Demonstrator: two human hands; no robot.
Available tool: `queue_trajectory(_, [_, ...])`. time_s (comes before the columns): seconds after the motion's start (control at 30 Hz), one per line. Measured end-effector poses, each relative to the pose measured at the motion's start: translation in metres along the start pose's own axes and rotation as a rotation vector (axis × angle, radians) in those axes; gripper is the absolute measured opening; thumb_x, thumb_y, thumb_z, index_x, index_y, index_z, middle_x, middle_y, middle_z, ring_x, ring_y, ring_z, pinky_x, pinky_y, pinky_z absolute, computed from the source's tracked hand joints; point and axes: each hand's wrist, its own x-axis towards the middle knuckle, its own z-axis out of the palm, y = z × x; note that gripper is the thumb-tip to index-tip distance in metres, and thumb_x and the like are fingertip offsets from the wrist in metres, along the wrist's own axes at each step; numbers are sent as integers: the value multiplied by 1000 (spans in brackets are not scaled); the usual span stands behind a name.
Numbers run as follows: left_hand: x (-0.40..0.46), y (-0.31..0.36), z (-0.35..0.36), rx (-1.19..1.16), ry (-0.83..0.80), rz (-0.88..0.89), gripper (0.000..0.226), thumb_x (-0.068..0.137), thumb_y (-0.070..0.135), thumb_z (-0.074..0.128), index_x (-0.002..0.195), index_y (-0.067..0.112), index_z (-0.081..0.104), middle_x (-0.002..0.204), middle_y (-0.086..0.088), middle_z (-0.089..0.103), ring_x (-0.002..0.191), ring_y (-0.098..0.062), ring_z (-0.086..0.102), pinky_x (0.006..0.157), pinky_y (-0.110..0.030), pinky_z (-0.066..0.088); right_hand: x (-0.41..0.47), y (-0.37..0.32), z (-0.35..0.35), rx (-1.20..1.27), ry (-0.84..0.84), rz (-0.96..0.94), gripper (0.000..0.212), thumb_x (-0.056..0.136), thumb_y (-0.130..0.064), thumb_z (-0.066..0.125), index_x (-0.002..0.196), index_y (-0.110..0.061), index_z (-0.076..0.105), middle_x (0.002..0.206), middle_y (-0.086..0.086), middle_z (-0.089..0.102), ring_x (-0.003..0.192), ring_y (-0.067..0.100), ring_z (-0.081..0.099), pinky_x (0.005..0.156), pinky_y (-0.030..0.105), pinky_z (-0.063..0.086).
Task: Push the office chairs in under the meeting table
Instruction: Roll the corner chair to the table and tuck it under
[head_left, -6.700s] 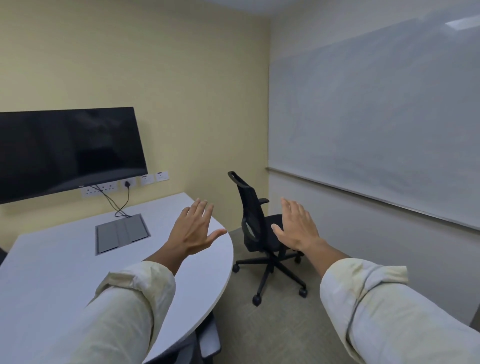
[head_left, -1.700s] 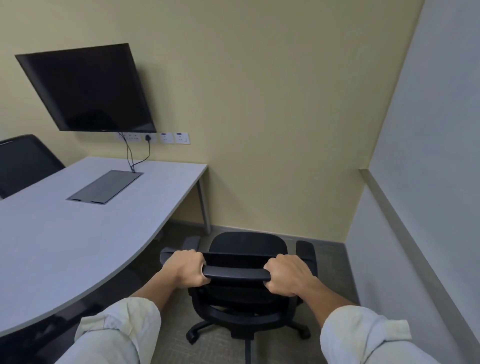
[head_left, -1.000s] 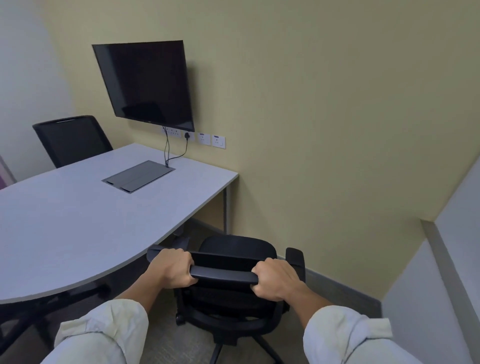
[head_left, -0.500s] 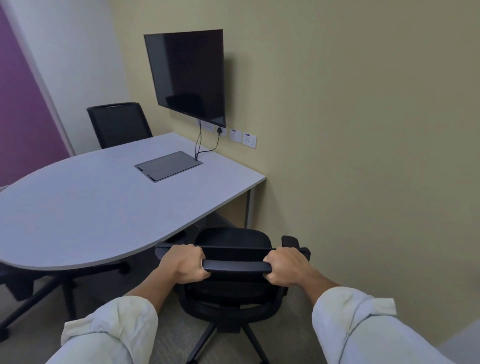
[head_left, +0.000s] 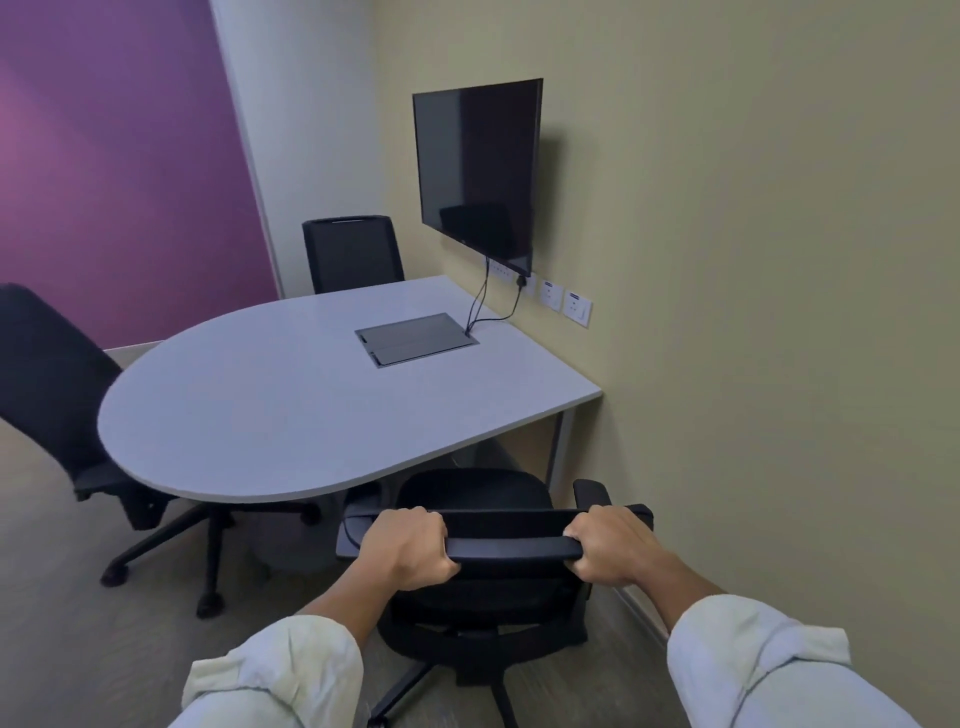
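Observation:
A black office chair (head_left: 483, 493) stands right in front of me, its seat facing the grey meeting table (head_left: 291, 405) and just short of the near edge. My left hand (head_left: 408, 551) grips the left end of its top backrest bar. My right hand (head_left: 608, 548) grips the right end. A second black chair (head_left: 57, 395) stands at the table's rounded left end, pulled back from it. A third black chair (head_left: 353, 252) sits at the far side with its back showing above the tabletop.
A yellow wall runs close along the right of the held chair, carrying a dark screen (head_left: 478, 171) and sockets (head_left: 563, 304). A grey cable hatch (head_left: 415, 340) is set in the tabletop. A metal table leg (head_left: 558, 452) stands beside the chair. Purple wall at left.
With both hands holding its backrest, the chair has swung round to face the table and sits closer to the edge. My view has turned left, showing the two other chairs.

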Motion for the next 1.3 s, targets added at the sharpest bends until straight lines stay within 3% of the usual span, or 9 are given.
queue_trajectory(0.33, [66,3,3,26,6,-127,40,66,62,42,56,24,46,55,6,51,48,-14,46,51,-32,35,74,55,-14,-33,18,-107,23,75,-35,57,57,-28,44,57,-7,52,61,19,52,55,30,32])
queue_trajectory(0.7, [150,0,-2,-8,2,-232,33,71,57,44,62,26,44,60,7,50,57,-21,52,58,-34,39,175,115,-28,-81,7,-133,12,75,-31,59,71,-20,61,66,-3,63,64,19,56,57,32,36])
queue_trajectory(1.03, [210,-2,-2,-30,19,-330,28,76,52,41,62,27,42,59,7,49,51,-13,45,53,-33,37,252,163,-34,-76,21,-237,20,73,-36,57,59,-24,49,56,-8,53,58,14,51,53,30,29])
queue_trajectory(1.3, [249,25,-4,-76,42,-383,23,73,43,44,62,23,49,58,5,53,48,-16,47,48,-31,31,290,208,-44,-109,-24,-278,22,73,-32,60,57,-24,47,54,-9,49,55,12,47,51,31,29])
